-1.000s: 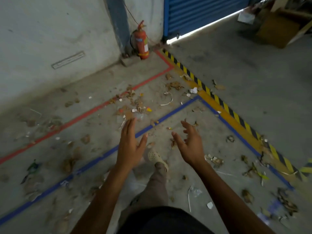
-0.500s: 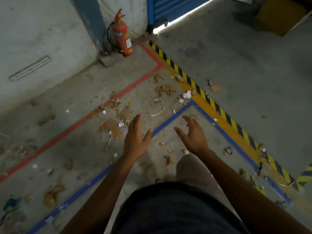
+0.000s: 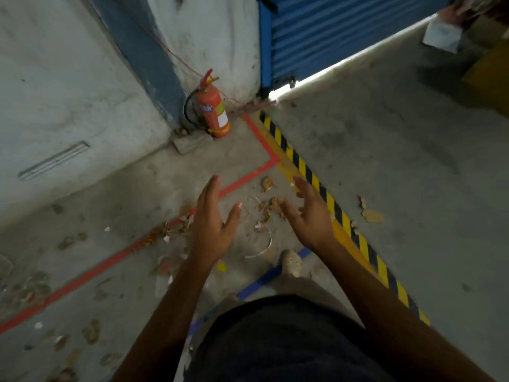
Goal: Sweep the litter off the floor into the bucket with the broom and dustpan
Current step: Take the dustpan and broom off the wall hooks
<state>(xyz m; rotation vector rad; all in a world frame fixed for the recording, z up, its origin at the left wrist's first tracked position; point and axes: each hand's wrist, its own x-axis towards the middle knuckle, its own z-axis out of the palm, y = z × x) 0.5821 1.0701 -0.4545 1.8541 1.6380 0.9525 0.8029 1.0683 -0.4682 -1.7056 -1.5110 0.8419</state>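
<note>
Our left grip [image 3: 212, 230] and right grip [image 3: 311, 219] both spread, empty. Target: brown scrap litter [image 3: 271, 206] on grey concrete floor [image 3: 385, 175] beneath. Broom, dustpan, bucket not in view: we should fetch them first.

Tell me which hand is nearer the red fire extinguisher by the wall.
Left. The left hand is held out almost in line with the fire extinguisher, which stands beyond it; the right hand is farther right, by the striped floor tape.
</note>
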